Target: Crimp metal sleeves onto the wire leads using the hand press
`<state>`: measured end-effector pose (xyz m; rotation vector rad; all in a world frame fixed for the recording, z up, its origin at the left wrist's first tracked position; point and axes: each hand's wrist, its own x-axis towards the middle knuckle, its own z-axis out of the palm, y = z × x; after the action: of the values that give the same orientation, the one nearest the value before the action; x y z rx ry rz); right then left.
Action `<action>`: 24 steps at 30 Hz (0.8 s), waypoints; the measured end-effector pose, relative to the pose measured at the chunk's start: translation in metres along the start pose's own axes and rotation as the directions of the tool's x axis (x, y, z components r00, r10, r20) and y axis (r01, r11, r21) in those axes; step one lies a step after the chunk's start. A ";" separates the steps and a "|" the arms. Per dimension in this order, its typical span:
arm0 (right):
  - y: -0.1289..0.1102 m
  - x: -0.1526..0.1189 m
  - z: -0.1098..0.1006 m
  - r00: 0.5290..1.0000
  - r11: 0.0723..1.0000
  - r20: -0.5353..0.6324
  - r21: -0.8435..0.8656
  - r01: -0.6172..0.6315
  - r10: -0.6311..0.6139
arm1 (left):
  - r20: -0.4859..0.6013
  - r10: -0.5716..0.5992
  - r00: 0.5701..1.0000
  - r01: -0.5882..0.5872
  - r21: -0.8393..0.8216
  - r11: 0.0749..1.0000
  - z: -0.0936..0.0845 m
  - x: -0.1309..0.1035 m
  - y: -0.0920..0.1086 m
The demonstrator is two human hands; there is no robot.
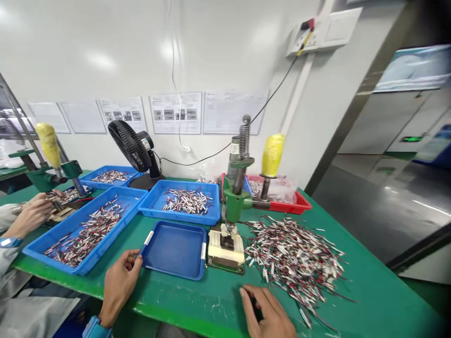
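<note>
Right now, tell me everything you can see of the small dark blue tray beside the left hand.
The small dark blue tray looks like plastic: shallow, roughly rectangular, with rounded corners and a raised rim. White labels sit on its left and right sides. It lies flat, open side up, on the green worktop, left of the press base. The left hand has its fingertips at the tray's left edge; how firmly they grip is unclear.
</note>
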<state>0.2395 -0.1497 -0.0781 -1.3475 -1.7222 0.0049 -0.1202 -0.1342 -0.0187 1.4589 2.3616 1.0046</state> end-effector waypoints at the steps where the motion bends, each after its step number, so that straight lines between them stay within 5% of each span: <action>1: -0.001 0.001 -0.001 1.000 1.000 -0.003 -0.007 0.019 -0.019 | -0.004 -0.009 1.000 0.009 0.012 1.000 -0.001 -0.001 0.001; 24: -0.019 0.003 -0.008 1.000 0.999 -0.029 -0.046 0.009 -0.010 | -0.009 -0.065 0.998 0.065 0.183 0.981 -0.013 0.004 0.008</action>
<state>0.2305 -0.1591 -0.0617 -1.3664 -1.7136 -0.0595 -0.1227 -0.1341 -0.0030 1.4293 2.5441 0.7921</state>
